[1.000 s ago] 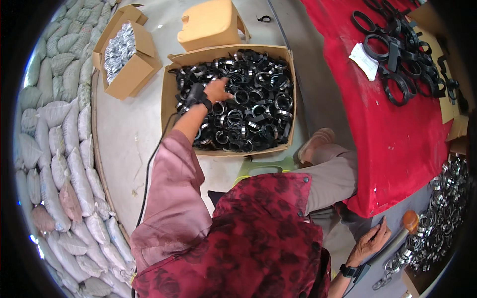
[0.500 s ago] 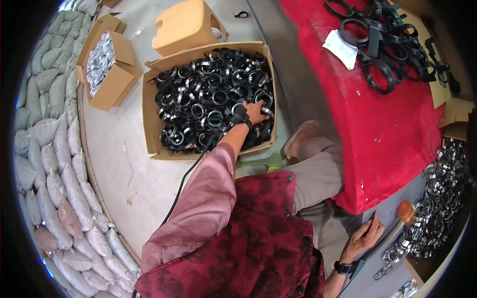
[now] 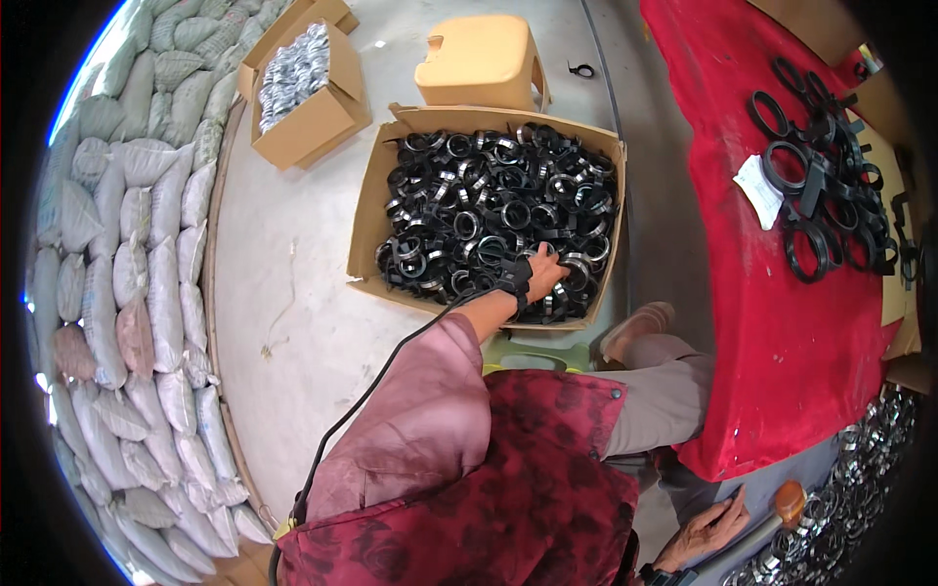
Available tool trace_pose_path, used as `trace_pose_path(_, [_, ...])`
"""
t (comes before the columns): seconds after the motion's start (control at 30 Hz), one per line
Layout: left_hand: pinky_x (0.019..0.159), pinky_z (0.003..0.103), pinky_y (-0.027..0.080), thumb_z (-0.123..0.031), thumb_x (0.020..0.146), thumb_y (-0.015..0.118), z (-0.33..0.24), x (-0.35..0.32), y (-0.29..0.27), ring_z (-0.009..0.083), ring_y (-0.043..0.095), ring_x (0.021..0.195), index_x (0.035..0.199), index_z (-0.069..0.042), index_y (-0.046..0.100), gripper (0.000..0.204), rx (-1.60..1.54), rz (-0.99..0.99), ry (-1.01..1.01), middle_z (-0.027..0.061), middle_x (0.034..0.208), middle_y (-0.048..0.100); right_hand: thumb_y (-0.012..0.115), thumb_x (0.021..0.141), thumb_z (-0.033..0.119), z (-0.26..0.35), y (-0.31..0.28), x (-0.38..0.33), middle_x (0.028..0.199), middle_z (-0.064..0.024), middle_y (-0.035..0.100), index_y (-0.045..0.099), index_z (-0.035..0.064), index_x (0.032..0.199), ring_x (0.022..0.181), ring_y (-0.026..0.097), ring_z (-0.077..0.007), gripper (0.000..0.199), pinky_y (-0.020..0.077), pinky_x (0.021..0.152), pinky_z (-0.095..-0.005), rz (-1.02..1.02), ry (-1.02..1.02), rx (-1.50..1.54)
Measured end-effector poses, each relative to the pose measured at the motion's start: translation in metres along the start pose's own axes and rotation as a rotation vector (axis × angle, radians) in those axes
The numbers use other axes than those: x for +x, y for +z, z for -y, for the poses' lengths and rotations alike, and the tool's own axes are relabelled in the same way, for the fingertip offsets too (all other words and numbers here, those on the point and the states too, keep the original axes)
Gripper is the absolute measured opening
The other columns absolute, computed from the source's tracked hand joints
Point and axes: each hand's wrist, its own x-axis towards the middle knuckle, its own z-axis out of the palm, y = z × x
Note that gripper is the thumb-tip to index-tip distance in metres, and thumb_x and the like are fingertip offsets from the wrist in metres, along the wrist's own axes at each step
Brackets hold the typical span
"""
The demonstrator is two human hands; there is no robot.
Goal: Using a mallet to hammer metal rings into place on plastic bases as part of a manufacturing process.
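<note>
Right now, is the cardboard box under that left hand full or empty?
The cardboard box looks largely full: heaped black ring clamps hide its bottom.

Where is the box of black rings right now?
In the head view, the box stands near the middle, just below the yellow stool and left of the red cloth.

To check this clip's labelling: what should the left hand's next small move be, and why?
Probably close the left hand on one nearby ring: its fingers are at the pile of round black-and-silver rings in the brown cardboard box, none visibly lifted.
</note>
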Motion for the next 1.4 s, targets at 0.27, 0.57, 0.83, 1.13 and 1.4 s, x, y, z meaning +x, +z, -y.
trace_pose_path(0.27, [0.087,0.046,0.055,-0.004,0.081,0.064,0.087,-0.043,-0.108,0.0386,0.054,0.111,0.109,-0.015,0.076,0.032,0.123,-0.074,-0.045,0.0097,0.107,0.066,0.052,0.101,0.002,-0.004,-0.001,-0.003,0.096,-0.0156,0.050,0.063,-0.0014,0.131,0.083,0.051,-0.0286,0.032,0.0439,0.076,-0.0389,-0.049,-0.072,-0.036])
trace_pose_path(0.57, [0.102,0.066,0.043,-0.023,0.088,0.068,0.228,-0.072,-0.156,0.0370,0.064,0.113,0.103,-0.013,0.078,0.020,0.448,0.053,-0.680,0.0161,0.109,0.073,0.050,0.100,0.001,-0.015,0.006,-0.002,0.097,-0.0161,0.053,0.065,-0.0025,0.129,0.086,0.053,-0.0300,0.032,0.0453,0.075,-0.0403,-0.025,-0.033,-0.055])
trace_pose_path(0.83, [0.114,0.050,0.041,-0.036,0.063,0.093,0.095,-0.029,-0.031,0.0412,0.042,0.141,0.155,-0.023,0.040,0.107,-0.287,0.203,-0.094,0.0196,0.154,0.043,0.050,0.099,0.001,-0.018,0.009,-0.004,0.097,-0.0155,0.054,0.065,-0.0017,0.130,0.087,0.054,-0.0296,0.035,0.0456,0.075,-0.0408,-0.024,-0.047,-0.085])
trace_pose_path(1.13, [0.103,0.063,0.046,-0.040,0.057,0.096,0.035,-0.012,-0.013,0.0402,0.022,0.152,0.152,-0.037,0.046,0.107,0.295,0.499,-0.052,0.0231,0.160,0.028,0.051,0.101,0.000,-0.017,0.008,0.000,0.096,-0.0159,0.052,0.064,-0.0002,0.130,0.084,0.052,-0.0287,0.032,0.0445,0.075,-0.0385,-0.018,-0.040,-0.097])
trace_pose_path(1.4, [0.104,0.069,0.042,-0.019,0.086,0.065,0.053,-0.036,0.041,0.0362,0.039,0.141,0.097,-0.012,0.078,0.019,0.079,0.091,-0.092,0.0088,0.133,0.057,0.050,0.102,0.003,-0.002,0.002,0.000,0.104,-0.0199,0.057,0.065,-0.0008,0.131,0.089,0.056,-0.0336,0.033,0.0456,0.077,-0.0422,-0.009,-0.009,-0.037])
